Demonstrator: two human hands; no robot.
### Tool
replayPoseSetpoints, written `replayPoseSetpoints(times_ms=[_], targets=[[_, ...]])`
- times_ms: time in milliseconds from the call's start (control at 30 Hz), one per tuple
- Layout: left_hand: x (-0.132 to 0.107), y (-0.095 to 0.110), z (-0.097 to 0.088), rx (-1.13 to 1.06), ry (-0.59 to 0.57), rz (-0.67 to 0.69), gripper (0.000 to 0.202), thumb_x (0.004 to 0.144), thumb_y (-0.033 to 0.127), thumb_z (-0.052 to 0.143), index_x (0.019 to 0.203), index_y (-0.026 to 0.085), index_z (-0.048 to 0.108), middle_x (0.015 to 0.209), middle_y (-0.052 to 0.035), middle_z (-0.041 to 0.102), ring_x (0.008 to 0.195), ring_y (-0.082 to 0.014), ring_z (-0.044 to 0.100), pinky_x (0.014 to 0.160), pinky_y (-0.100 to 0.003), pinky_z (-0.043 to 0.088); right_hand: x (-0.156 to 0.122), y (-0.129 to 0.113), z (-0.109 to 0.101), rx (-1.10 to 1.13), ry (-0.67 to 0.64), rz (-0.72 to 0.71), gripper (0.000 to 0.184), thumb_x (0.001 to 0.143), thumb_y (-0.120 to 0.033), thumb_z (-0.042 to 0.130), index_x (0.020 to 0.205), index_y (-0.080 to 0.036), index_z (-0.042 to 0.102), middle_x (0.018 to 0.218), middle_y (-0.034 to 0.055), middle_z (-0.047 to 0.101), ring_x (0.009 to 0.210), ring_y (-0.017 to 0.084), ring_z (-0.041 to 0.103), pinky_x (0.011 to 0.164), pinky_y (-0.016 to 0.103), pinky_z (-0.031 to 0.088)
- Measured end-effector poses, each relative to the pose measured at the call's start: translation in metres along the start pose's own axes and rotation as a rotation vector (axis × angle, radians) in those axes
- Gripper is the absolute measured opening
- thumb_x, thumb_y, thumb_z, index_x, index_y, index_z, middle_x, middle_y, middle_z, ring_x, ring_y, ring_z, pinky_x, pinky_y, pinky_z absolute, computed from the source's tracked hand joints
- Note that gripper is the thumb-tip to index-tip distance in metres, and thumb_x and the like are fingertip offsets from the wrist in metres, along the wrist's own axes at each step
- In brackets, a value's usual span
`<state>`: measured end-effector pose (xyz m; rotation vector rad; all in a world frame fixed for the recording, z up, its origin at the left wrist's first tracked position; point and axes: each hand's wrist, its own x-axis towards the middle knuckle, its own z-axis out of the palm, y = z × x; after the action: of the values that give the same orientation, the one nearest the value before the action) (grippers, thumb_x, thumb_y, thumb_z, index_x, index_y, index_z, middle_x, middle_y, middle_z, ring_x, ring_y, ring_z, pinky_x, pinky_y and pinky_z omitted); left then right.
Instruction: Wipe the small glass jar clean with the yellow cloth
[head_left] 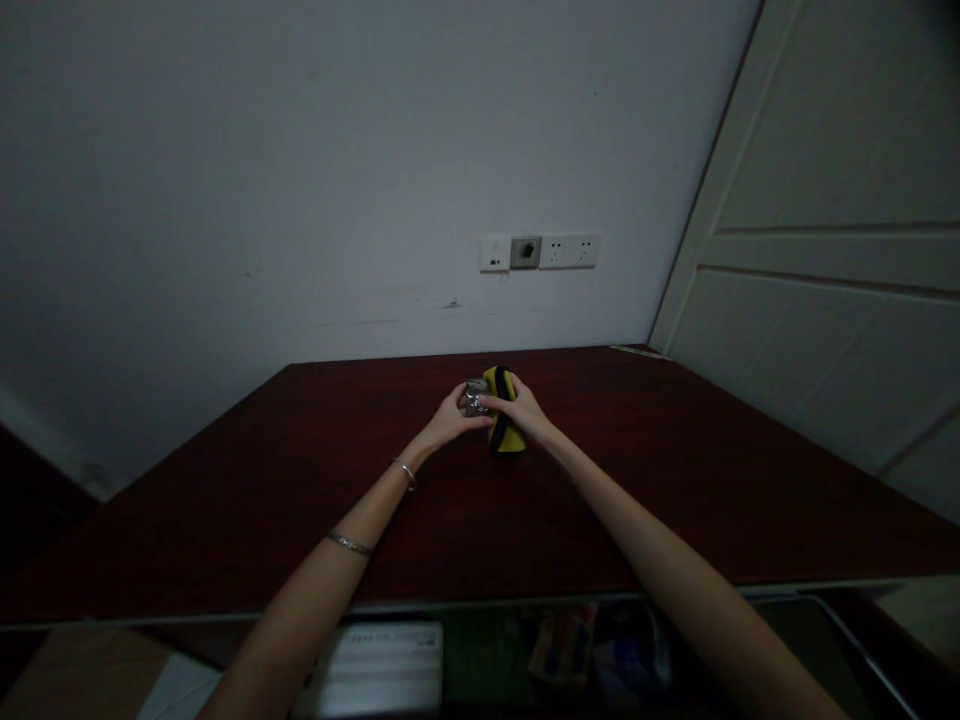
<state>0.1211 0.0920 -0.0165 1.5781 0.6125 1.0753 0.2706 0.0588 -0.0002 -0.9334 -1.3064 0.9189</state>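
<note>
My left hand (pixel 448 420) is closed around a small, shiny grey-brown object (pixel 474 404), which looks like a wrapped packet; its exact kind is too dim to make out. Beside it, on the right, a yellow pouch-like thing (pixel 513 440) with black bands stands near upright on the dark red table (pixel 360 410). My right hand (pixel 529 408) grips this yellow and black thing from its right side, and the thumb reaches across its front to the shiny object. The fingers behind both objects are partly hidden.
Behind the table rises a pale wall with a row of sockets (pixel 568 251). A white panelled door (pixel 817 330) stands at the right. Below the table's front edge lie a silver-white box (pixel 382 665) and a red and tan package (pixel 564 645).
</note>
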Motion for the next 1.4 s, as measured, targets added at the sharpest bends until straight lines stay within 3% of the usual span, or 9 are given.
replayPoseSetpoints(times_ms=[167, 367, 667, 967, 1200, 1400], targets=[[0.003, -0.008, -0.001, 0.024, 0.055, 0.02, 0.081, 0.046, 0.013, 0.081, 0.118, 0.014, 0.044, 0.12, -0.0132, 0.053, 0.109, -0.023, 0.053, 0.098, -0.04, 0.038, 0.003, 0.005, 0.0, -0.105, 0.027, -0.138, 0.044, 0.07, -0.045, 0.062, 0.105, -0.021, 0.055, 0.104, 0.0035, 0.062, 0.098, 0.019, 0.057, 0.091, 0.033, 0.042], [0.005, -0.013, 0.002, 0.03, 0.08, -0.003, 0.095, 0.043, 0.015, 0.082, 0.126, 0.013, 0.036, 0.13, -0.0168, 0.043, 0.117, -0.0246, 0.046, 0.102, -0.04, 0.034, 0.006, 0.009, 0.0, -0.064, 0.11, -0.206, 0.044, 0.075, -0.051, 0.054, 0.105, -0.018, 0.058, 0.107, 0.0054, 0.063, 0.1, 0.019, 0.056, 0.092, 0.032, 0.041], [-0.001, -0.004, 0.016, -0.03, 0.003, 0.081, 0.09, 0.044, 0.014, 0.081, 0.123, 0.018, 0.038, 0.125, -0.0138, 0.047, 0.116, -0.025, 0.048, 0.099, -0.041, 0.038, 0.007, 0.001, -0.007, -0.003, 0.11, -0.221, 0.041, 0.077, -0.05, 0.052, 0.097, -0.017, 0.064, 0.104, 0.0068, 0.066, 0.098, 0.022, 0.059, 0.09, 0.035, 0.044], [0.001, -0.002, 0.013, -0.041, 0.088, 0.076, 0.086, 0.045, 0.013, 0.08, 0.12, 0.018, 0.039, 0.119, -0.0128, 0.053, 0.108, -0.0228, 0.053, 0.096, -0.041, 0.04, -0.015, -0.017, 0.0, -0.209, 0.01, -0.427, 0.032, 0.079, -0.041, 0.054, 0.105, -0.024, 0.063, 0.116, 0.0035, 0.062, 0.111, 0.022, 0.054, 0.099, 0.037, 0.038], [0.002, -0.006, 0.009, 0.032, 0.069, 0.155, 0.084, 0.045, 0.014, 0.081, 0.118, 0.018, 0.04, 0.121, -0.012, 0.05, 0.112, -0.0222, 0.05, 0.099, -0.038, 0.038, -0.007, -0.01, -0.002, -0.175, 0.06, -0.342, 0.034, 0.079, -0.044, 0.053, 0.101, -0.019, 0.064, 0.11, 0.0053, 0.065, 0.1, 0.022, 0.06, 0.088, 0.034, 0.046], [-0.004, 0.001, 0.017, 0.044, 0.009, 0.135, 0.084, 0.043, 0.013, 0.081, 0.118, 0.018, 0.042, 0.12, -0.0111, 0.05, 0.11, -0.0227, 0.051, 0.099, -0.04, 0.037, 0.005, -0.004, -0.009, -0.224, 0.159, -0.289, 0.037, 0.076, -0.049, 0.054, 0.092, -0.017, 0.066, 0.094, 0.0047, 0.069, 0.086, 0.021, 0.062, 0.079, 0.032, 0.047]])
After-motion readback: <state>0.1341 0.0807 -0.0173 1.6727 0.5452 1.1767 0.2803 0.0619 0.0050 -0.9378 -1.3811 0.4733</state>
